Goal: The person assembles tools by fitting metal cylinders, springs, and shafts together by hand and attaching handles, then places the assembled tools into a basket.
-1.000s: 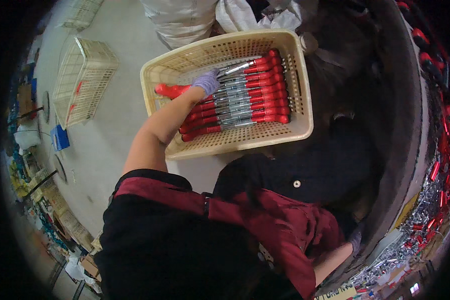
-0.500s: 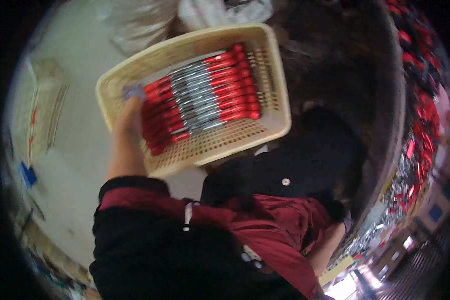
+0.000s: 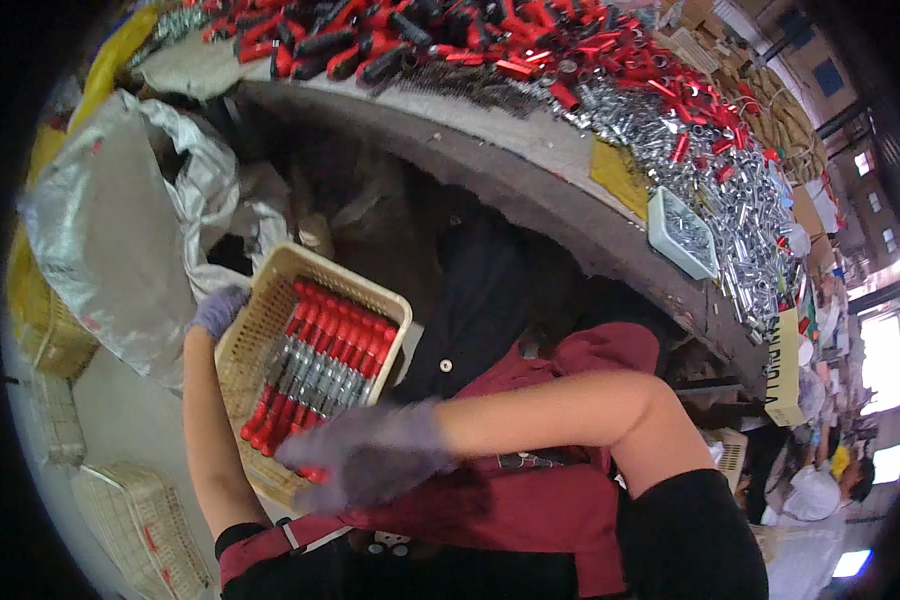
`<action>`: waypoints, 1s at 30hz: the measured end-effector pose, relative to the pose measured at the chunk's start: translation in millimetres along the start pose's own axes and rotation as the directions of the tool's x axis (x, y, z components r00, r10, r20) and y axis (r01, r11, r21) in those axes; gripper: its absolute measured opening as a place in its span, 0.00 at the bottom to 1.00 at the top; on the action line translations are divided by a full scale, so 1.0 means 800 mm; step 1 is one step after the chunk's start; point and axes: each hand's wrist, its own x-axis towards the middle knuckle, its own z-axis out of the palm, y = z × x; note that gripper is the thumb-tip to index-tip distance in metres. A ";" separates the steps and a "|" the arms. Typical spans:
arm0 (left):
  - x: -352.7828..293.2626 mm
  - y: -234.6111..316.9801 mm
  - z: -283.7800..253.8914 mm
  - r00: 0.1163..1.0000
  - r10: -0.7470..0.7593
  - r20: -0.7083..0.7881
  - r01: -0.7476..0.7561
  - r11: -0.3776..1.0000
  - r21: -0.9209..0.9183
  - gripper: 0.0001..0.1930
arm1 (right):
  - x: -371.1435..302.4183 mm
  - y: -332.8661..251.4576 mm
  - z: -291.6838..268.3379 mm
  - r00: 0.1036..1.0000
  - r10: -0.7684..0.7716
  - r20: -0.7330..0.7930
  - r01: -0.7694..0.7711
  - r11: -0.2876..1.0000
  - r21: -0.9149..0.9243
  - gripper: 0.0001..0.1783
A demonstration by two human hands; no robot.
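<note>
A cream plastic basket point(image 3: 398, 320) sits tilted in front of me. Inside lies a row of slim red-and-silver tools point(image 3: 320, 365), side by side, with red ends and shiny metal middles; their exact kind is unclear. My left hand point(image 3: 218, 310), in a grey-purple glove, is closed on the basket's left rim. My right hand point(image 3: 370, 455), gloved the same way and smeared by motion, is over the near end of the basket, against the red ends of the tools. Its fingers are too blurred to show whether they hold one.
Ahead, a curved-looking workbench point(image 3: 530, 150) carries heaped red and black handles point(image 3: 370, 45), silver metal parts point(image 3: 630, 125) and a pale tray point(image 3: 682, 235). White sacks point(image 3: 120, 240) stand at the left. Another basket point(image 3: 140, 530) is lower left. A person point(image 3: 815, 490) is far right.
My view has swung toward the bench. The basket now appears lower and turned, with my left hand still at its rim. My right hand has come across to its near end.
</note>
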 end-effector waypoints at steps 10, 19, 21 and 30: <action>-0.078 0.246 -0.160 0.910 0.342 -0.235 -0.303 0.935 0.185 0.22 | -0.031 -0.016 0.046 0.726 -0.682 -0.085 0.671 0.730 -0.130 0.14; -0.078 0.561 -0.042 0.633 0.686 -0.360 -0.769 0.505 -0.392 0.16 | -0.175 -0.114 -0.005 -0.058 -0.998 -0.020 0.841 -0.038 -0.540 0.10; -0.075 0.630 -0.005 0.522 0.833 -0.183 -0.844 0.473 -0.253 0.16 | -0.176 -0.129 0.034 -0.133 -0.991 0.010 0.899 -0.125 -0.420 0.15; -0.042 0.890 0.107 0.288 0.897 0.336 -0.911 0.364 -0.192 0.18 | -0.508 0.151 -0.084 0.348 -0.280 -0.895 -0.479 0.767 -0.426 0.07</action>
